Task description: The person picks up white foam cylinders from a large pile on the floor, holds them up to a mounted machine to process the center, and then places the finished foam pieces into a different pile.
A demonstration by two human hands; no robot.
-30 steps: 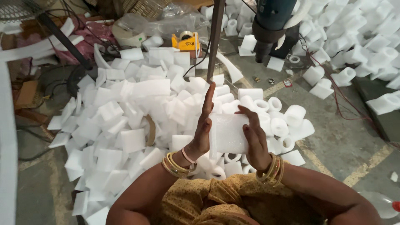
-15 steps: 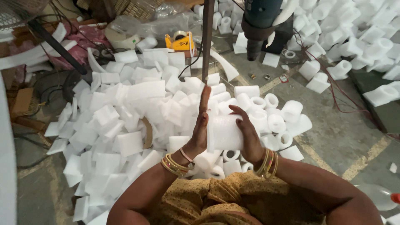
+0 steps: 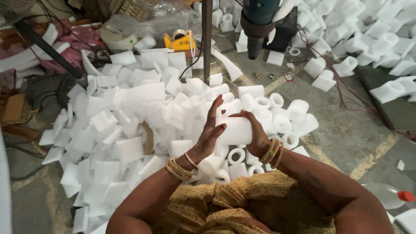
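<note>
Nearest: both forearms wearing gold bangles point(image 3: 272, 152), rising from a mustard patterned garment point(image 3: 242, 203).

Left hand point(image 3: 210, 134): lying flat and open-palmed, fingers stretched upward, pressing against the left end of a white foam roll point(image 3: 234, 130).

Right hand point(image 3: 255, 132): curling around the right side of the same roll, fingers wrapping over its top. The roll is sitting crosswise between the two palms, above the heap.

Just below and beyond the hands: rolled foam tubes point(image 3: 281, 123) piling on the floor, open ends showing.

To the left: a broad heap of flat white foam pieces point(image 3: 117, 130) spreading over the concrete floor point(image 3: 346, 138).

Further out: a thin upright metal pole point(image 3: 207, 39) standing behind the heap; a dark drill-like tool point(image 3: 256, 26) hanging nose down; a yellow tape dispenser point(image 3: 180, 42); more foam shapes point(image 3: 372, 39) lying scattered at far right.
</note>
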